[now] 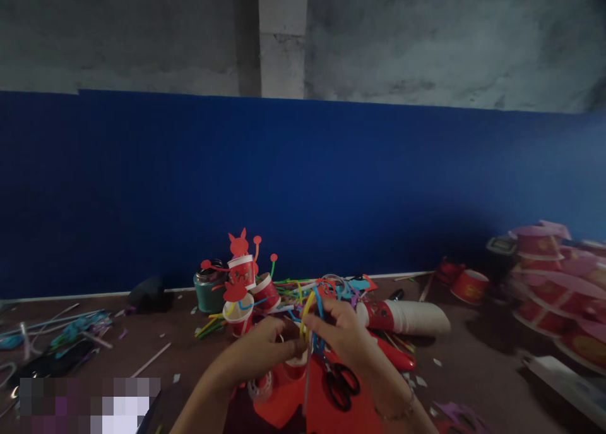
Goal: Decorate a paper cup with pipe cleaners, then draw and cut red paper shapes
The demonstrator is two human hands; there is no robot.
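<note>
Brown tabletop (189,352), littered with scraps, forms the work surface. Nearest, red paper (279,412) lies below the hands, with a tape roll (260,387) on its left part and black-handled scissors (338,386) on its right. Above it, the right hand (341,328) has its thumb and fingers closed on a yellow strip (307,306) and a blue strip (319,301), both upright and curved. The left hand (272,345) is partly curled, fingertips at the yellow strip's lower end; whether it grips cannot be determined. A paper cup (296,369) sits beneath the fingertips, partly hidden. Beyond, a stack of cups (416,318) lies on its side to the right; a teal jar (208,293) stands left, beside cups with red cutouts (238,292). A blue panel (284,181) stands behind, below a grey wall (165,36).
</note>
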